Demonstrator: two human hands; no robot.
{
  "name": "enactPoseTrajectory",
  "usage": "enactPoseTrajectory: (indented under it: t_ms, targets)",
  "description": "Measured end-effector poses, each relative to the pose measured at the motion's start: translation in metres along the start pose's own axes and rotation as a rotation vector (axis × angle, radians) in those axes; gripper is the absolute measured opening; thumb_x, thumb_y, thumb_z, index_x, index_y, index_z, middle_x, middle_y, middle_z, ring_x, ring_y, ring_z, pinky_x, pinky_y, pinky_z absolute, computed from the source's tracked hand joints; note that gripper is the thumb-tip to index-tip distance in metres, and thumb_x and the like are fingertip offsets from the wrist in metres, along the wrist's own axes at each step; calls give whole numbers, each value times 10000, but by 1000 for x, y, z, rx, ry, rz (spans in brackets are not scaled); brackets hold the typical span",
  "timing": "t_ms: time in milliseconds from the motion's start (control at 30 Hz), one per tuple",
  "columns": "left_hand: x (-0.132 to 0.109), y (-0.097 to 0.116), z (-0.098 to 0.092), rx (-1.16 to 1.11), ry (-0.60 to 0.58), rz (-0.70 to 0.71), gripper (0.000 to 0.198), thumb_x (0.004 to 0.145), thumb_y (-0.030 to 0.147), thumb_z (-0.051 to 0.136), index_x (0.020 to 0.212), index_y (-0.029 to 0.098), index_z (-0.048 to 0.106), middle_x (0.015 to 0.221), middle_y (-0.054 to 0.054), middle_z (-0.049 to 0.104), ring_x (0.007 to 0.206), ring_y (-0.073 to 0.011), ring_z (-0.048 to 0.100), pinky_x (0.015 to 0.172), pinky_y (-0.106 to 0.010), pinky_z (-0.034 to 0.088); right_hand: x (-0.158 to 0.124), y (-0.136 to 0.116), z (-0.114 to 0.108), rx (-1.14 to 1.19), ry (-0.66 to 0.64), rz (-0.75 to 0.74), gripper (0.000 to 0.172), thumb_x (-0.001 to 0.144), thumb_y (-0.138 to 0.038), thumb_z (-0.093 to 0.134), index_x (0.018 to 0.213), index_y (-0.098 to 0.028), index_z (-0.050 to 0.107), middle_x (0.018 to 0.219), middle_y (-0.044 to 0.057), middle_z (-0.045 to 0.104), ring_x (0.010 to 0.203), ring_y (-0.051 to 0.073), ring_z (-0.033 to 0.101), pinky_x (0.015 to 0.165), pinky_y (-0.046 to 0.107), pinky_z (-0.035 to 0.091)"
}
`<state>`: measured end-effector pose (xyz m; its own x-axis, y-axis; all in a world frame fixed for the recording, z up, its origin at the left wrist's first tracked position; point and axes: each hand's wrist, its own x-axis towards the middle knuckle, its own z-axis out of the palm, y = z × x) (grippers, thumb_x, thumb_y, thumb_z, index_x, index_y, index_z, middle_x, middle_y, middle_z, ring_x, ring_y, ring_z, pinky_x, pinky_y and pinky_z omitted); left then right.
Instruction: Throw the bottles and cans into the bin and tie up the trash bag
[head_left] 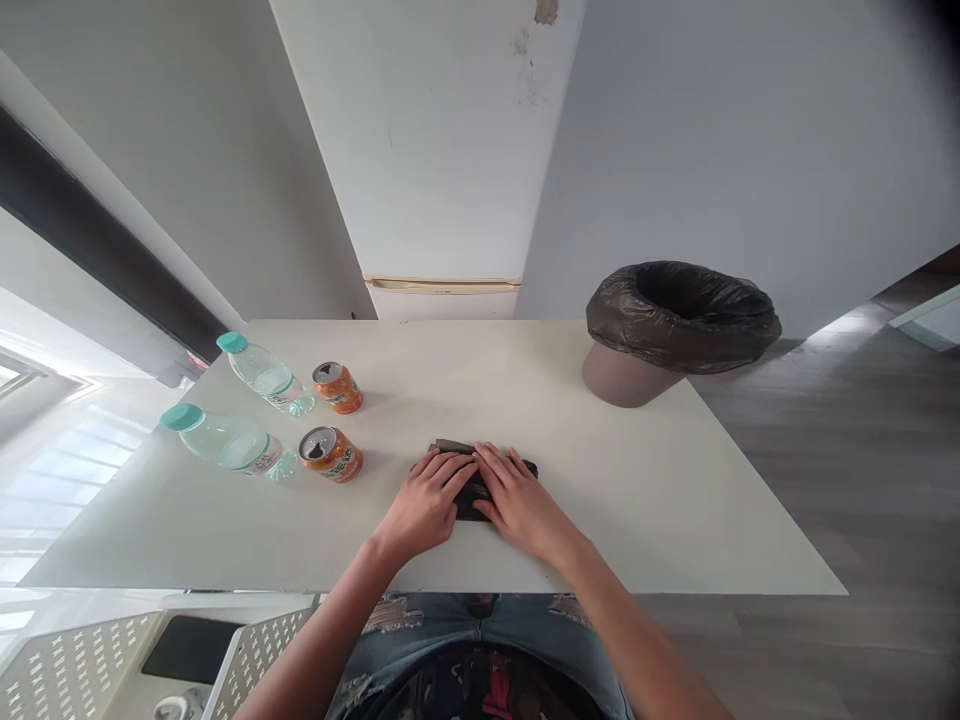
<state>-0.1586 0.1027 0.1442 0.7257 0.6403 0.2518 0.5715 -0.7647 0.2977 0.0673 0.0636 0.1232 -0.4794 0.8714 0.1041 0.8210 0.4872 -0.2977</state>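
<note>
A folded black plastic bag (474, 493) lies flat on the white table (630, 500) near its front edge. My left hand (429, 500) rests on the bag's left part with its fingers stretched out. On the right part lies my right hand (521, 503), fingers also extended and palm down. The fingertips of both hands nearly meet at the bag's upper edge. Much of the bag is hidden under the hands. Left of my left hand stand two orange drink cans, a nearer can (331, 455) and a farther can (337, 388), both with opened tops.
Two clear plastic bottles with teal caps, a nearer bottle (229, 443) and a farther bottle (266, 375), stand at the table's left. A trash bin (630, 375) lined with a black bag (675, 340) stands at the back right. White perforated baskets (90, 655) sit below, lower left.
</note>
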Motion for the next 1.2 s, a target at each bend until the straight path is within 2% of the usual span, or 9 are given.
enactPoseTrajectory:
  t_ms: [133,267,400,600,933,1000,1067,1133,1200]
  targets:
    - [3,5,8,103,-34,-10,697,971,267,554,1637,134,396,1656,-139,472,1558,-347,380,1306,-570,296,-1,11,1,-38,-3,-9,781,1113,-464,426,1741,-170,67,1764,139,250,1644,299,238,1334,579,291]
    - [3,-7,25,220,-61,42,697,1098,391,401,1700,88,223,1746,-151,313,1646,-353,214,1327,-572,214,-1,16,5,-44,-17,-19,798,1112,-499,421,1738,-160,60,1768,133,223,1650,295,217,1342,581,264]
    - [2,-18,35,234,-113,37,698,1117,427,363,1701,78,205,1750,-153,296,1641,-328,242,1319,-530,254,-1,17,8,-50,-34,-17,782,1116,-544,379,1730,-135,121,1777,120,179,1657,288,189,1349,581,237]
    - [2,-17,35,220,-110,26,701,1110,425,383,1707,106,201,1761,-142,269,1644,-325,237,1318,-531,264,-1,14,7,-75,-11,0,743,1118,-522,395,1714,-116,215,1770,112,213,1655,273,207,1353,564,230]
    - [2,-14,29,188,-57,35,741,1093,447,468,1707,131,198,1727,-144,361,1618,-327,306,1299,-528,306,-2,15,5,-59,71,-42,745,1109,-492,440,1718,-137,199,1759,128,281,1640,283,256,1324,585,301]
    - [2,-8,19,170,-4,41,732,1077,448,522,1689,147,258,1691,-150,423,1609,-335,323,1299,-556,304,-7,14,-4,-41,138,-61,679,1105,-436,472,1691,-145,291,1730,142,356,1622,308,297,1310,612,316]
    - [-1,0,8,142,63,45,611,1068,403,555,1612,161,414,1609,-152,524,1565,-327,399,1298,-563,313,-15,12,-15,8,237,-37,524,1094,-350,507,1586,-170,480,1624,150,513,1543,320,431,1270,595,391]
    - [-6,5,-1,108,73,56,423,1070,332,557,1468,191,570,1479,-134,629,1449,-299,534,1252,-526,396,-26,9,-25,83,308,-14,342,1078,-261,530,1391,-191,649,1436,142,657,1378,297,589,1180,525,506]
    - [-12,6,-6,78,20,55,338,1060,345,580,1361,201,638,1379,-123,679,1307,-289,628,1148,-491,505,-37,7,-30,133,295,-23,262,1066,-229,548,1277,-197,700,1325,130,701,1251,274,656,1089,470,578]
